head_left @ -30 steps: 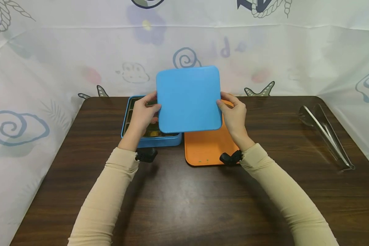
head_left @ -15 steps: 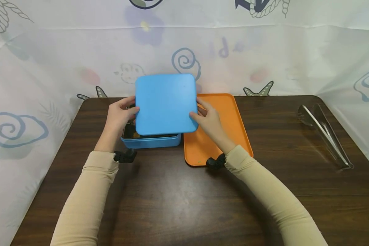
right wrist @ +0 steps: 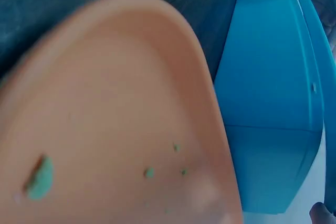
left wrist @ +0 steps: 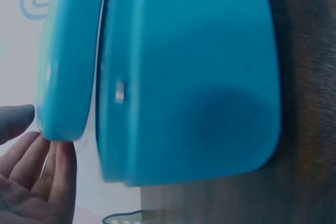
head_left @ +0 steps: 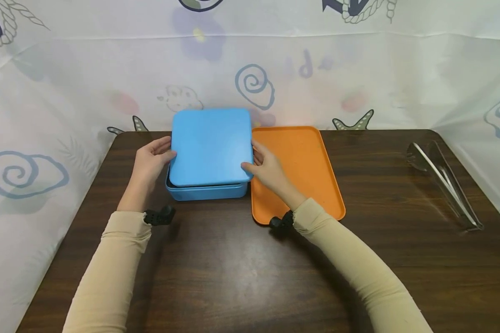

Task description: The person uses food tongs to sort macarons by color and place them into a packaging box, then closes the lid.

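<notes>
A flat blue lid [head_left: 211, 147] hangs just over the blue lunch box [head_left: 208, 192], covering its opening in the head view. My left hand [head_left: 147, 162] pinches the lid's left edge between thumb and fingers. On the opposite edge, my right hand [head_left: 266, 171] grips the lid with the thumb on top. A narrow gap shows between lid [left wrist: 71, 61] and box wall [left wrist: 199, 82] in the left wrist view. From the right wrist, the box [right wrist: 268, 77] stands beside the tray, with the lid [right wrist: 320, 56] slightly apart from its rim. The box's contents are hidden.
An orange tray [head_left: 304, 162] lies right of the box, under my right forearm. Small green crumbs [right wrist: 149, 172] are scattered on it. Metal tongs [head_left: 443, 185] rest at the table's right side. A patterned white cloth [head_left: 316, 55] hangs behind the dark wooden table [head_left: 233, 268].
Both hands have carried the lid left and down, from over the gap between box and tray to right above the box. The box's inside, visible earlier, is now covered from view.
</notes>
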### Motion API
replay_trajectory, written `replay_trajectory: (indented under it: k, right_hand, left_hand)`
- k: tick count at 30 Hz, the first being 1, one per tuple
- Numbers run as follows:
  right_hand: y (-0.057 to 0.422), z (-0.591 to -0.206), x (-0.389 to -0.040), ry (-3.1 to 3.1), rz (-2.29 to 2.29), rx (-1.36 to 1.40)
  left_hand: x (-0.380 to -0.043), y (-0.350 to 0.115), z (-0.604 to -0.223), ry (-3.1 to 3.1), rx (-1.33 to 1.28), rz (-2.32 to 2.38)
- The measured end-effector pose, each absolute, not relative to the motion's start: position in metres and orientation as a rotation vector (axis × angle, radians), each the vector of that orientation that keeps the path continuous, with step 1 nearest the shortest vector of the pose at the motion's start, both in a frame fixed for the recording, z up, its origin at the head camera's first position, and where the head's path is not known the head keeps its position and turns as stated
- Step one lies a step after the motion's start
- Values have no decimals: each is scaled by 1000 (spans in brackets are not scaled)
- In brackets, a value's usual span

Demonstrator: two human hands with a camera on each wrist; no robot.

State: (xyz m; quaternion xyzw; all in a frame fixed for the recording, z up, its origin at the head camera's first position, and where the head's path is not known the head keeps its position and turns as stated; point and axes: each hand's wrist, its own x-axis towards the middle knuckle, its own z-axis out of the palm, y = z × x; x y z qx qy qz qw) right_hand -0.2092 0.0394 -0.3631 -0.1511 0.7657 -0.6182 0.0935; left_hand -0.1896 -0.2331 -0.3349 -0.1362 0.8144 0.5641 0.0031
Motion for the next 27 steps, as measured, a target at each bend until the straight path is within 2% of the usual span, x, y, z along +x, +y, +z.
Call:
replay_trajectory:
  k: [12, 27]
  right_hand:
    - [35, -373, -208, 2263, -1724, -462]
    - [32, -378, -209, 2347, -1622, -522]
  left_hand:
    - [-182, -238, -359, 2587, -365, 1786]
    - [-181, -232, -371, 2657, -398, 1727]
